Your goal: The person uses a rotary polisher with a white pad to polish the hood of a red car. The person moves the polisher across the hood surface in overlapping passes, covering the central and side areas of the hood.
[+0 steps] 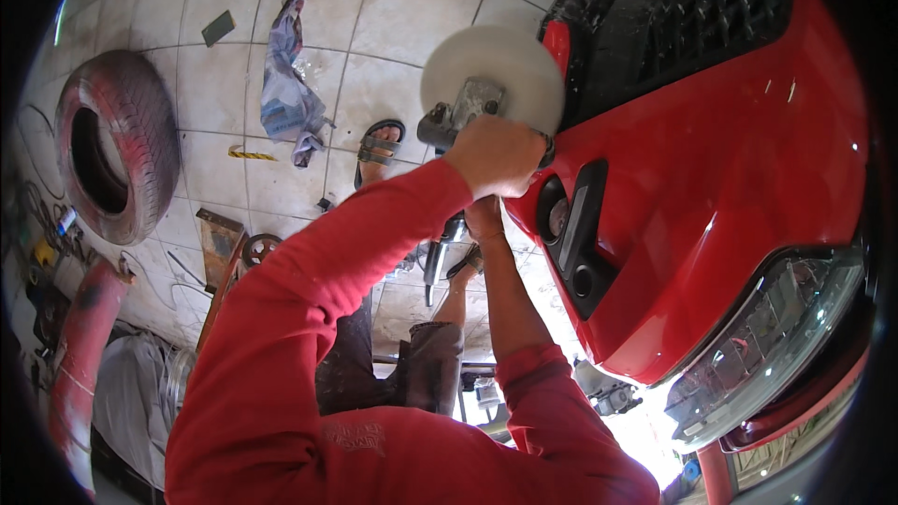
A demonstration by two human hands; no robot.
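Observation:
A power polisher (479, 101) with a round pale pad (505, 61) is held in front of me, the pad's outline smeared as if spinning. My left hand (500, 154) is closed around the polisher's front, near its head. Lower down, my right hand (483, 218) is wrapped round its body, partly hidden behind the left wrist. The pad's right edge overlaps the edge of a glossy red car bumper (692, 168); whether they touch I cannot tell. Just right of my hands sits a round fog lamp (554, 210) in a black trim piece (582, 243).
A black mesh grille (716, 9) and a headlight (758, 346) belong to the car. On the tiled floor (393, 14) lie a tyre (117, 145), a crumpled plastic bag (288, 84), a green pad (218, 28) and a yellow twisted piece (253, 153). A sandalled foot (379, 145) stands beyond my left forearm.

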